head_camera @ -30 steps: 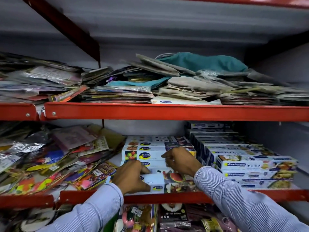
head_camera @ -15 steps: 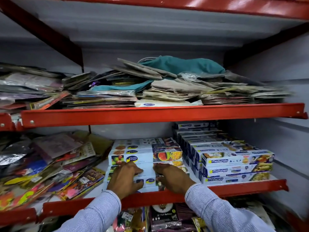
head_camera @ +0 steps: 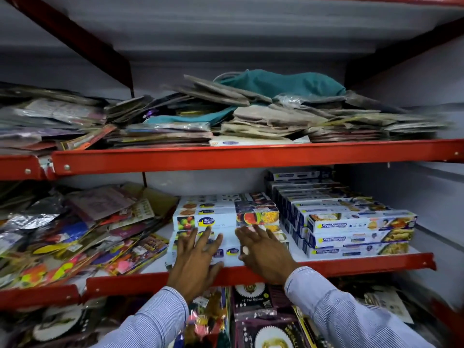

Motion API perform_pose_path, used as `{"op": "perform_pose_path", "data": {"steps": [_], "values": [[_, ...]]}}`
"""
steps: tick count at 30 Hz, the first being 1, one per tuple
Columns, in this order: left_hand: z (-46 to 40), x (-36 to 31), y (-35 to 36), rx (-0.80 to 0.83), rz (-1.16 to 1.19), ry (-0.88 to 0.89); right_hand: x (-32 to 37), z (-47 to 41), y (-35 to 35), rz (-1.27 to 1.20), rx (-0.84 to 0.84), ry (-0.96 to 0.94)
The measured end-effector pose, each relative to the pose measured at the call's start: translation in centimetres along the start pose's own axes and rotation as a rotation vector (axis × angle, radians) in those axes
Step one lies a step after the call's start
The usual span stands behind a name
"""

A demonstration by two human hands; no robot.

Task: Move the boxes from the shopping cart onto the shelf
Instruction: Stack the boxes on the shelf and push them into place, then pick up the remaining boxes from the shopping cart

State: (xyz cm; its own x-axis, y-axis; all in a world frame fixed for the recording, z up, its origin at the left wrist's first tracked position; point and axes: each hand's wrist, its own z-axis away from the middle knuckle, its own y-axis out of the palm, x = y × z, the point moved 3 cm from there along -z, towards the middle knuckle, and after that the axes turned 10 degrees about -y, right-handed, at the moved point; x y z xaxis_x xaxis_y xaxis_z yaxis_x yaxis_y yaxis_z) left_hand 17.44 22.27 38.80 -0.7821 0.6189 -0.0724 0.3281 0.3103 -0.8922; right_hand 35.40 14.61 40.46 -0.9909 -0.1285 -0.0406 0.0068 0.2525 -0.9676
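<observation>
At the far left of the middle shelf (head_camera: 376,263), a red-lipped metal board, lies a loose slanting heap of glossy, crinkled foil and plastic packets (head_camera: 82,237), too jumbled to count. Just right of it stands the stack of boxes (head_camera: 227,219), long flat cardboard cartons printed with fruit pictures and a blue-and-yellow oval logo; about four layers show, the lower ones partly covered by the hands. The left hand (head_camera: 197,257) reaches in from a finely striped blue sleeve (head_camera: 155,322), palm down, fingers spread and straight, lying released over the front of the lowest boxes and grasping nothing. Beside it the right hand (head_camera: 263,252), in a matching sleeve, is also flat and splayed, fingers loose against the same box fronts, thumb turned inward toward the other hand. Further right, near but apart, sits a second block of narrow blue-and-white boxes (head_camera: 359,231), three layers high at the near edge, in rows running back to the far wall. On the shelf above, dull flat packets (head_camera: 263,116) and a teal cloth bundle (head_camera: 283,82) are piled.
</observation>
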Motion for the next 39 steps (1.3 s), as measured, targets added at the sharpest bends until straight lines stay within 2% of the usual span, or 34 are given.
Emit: {"op": "perform_pose_path", "data": {"steps": [3,6,11,16,19,22,27,32,39], "values": [[4.5,-0.1,0.5,-0.127,-0.016,0.075,1.9,3.5,1.0,0.001,-0.125,0.021],[9.5,0.1,2.3,-0.13,-0.006,0.099,4.0,7.5,3.2,-0.006,-0.201,0.049],[18.6,1.1,7.5,0.04,0.017,0.044,8.1,14.1,10.5,-0.093,-0.113,0.117],[26.2,2.2,12.8,0.313,-0.024,-0.067,11.7,19.1,18.6,-0.225,0.022,0.105],[30.8,2.6,15.9,0.487,-0.021,-0.135,13.9,22.1,24.2,-0.308,0.182,0.131],[35.7,2.8,19.8,0.62,0.005,-0.161,16.4,25.4,31.4,-0.399,0.413,0.121],[41.5,3.3,25.4,0.747,0.035,-0.137,19.6,29.8,43.0,-0.498,0.83,0.102],[45.4,4.6,30.3,0.828,0.047,-0.141,21.8,32.6,51.7,-0.529,1.112,0.103],[48.0,4.5,33.5,0.888,0.083,0.09,20.7,31.7,55.0,-0.621,1.117,0.033]]}}
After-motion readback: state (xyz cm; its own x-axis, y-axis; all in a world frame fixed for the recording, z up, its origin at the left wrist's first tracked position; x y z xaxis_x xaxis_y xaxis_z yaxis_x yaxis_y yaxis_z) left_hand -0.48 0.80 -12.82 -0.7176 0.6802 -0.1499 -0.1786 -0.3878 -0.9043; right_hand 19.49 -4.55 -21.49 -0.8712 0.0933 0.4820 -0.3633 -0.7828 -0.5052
